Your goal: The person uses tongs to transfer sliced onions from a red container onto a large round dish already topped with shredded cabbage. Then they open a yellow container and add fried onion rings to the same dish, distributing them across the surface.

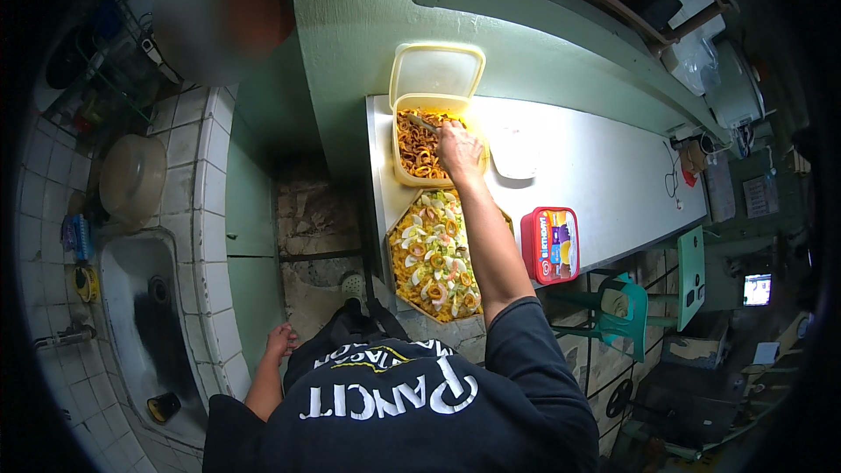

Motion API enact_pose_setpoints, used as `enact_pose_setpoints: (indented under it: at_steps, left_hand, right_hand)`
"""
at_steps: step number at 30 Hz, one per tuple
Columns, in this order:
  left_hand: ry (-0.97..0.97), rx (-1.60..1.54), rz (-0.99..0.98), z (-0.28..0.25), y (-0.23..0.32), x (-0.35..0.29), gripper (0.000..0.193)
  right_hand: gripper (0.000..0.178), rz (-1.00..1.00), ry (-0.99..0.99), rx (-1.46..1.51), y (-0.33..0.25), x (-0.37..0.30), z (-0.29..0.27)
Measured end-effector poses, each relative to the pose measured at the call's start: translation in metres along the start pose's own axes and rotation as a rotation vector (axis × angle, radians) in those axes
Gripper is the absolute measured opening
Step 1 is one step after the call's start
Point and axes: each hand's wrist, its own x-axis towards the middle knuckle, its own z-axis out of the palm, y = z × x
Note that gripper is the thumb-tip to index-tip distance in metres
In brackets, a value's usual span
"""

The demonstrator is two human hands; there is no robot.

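Observation:
My right hand [461, 151] reaches over a yellow plastic container [409, 180] and grips a utensil [422, 123], whose end dips into the food; whether it is a spoon or tongs I cannot tell. Brown, glistening rings and strips of food [418, 144] fill the container, and its lid [435, 70] stands raised at the back. Just nearer to me, under my forearm, lies an octagonal tray of yellow noodles [432, 256] topped with egg slices, shredded greens and rings. My left hand [280, 339] hangs low at my side, fingers loosely bent, with nothing visible in it.
On the white table [596, 153] are a white lid or dish [513, 152] and a red rectangular tub [551, 246] near the front edge. A teal plastic chair [624, 308] stands to the right. At left is a tiled counter with a sink [149, 250].

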Motion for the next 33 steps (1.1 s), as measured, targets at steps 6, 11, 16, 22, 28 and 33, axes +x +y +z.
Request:
enact_pose_setpoints:
  at_steps: [6,11,16,22,28,33]
  left_hand:
    - [-0.005,0.046,-0.016,0.001,-0.017,0.018,0.039]
    - [-0.047,0.071,0.111,0.003,-0.02,0.033,0.036]
    - [-0.048,0.174,0.067,0.005,0.006,0.025,0.037]
    - [-0.083,0.225,0.104,0.017,0.043,0.007,0.039]
    - [-0.085,0.24,0.114,0.02,0.052,-0.002,0.041]
    - [-0.051,0.249,0.065,0.016,0.041,0.0,0.04]
  right_hand:
    - [0.029,0.085,0.084,0.21,0.044,-0.066,-0.056]
    - [0.014,0.028,0.268,0.304,0.097,-0.193,-0.094]
    - [0.014,0.174,0.251,0.233,0.123,-0.312,-0.09]
    - [0.016,0.187,0.219,0.159,0.126,-0.355,-0.068]
    - [0.017,0.153,0.15,0.107,0.124,-0.352,-0.068]
    - [0.017,0.22,0.142,0.182,0.13,-0.346,-0.086]
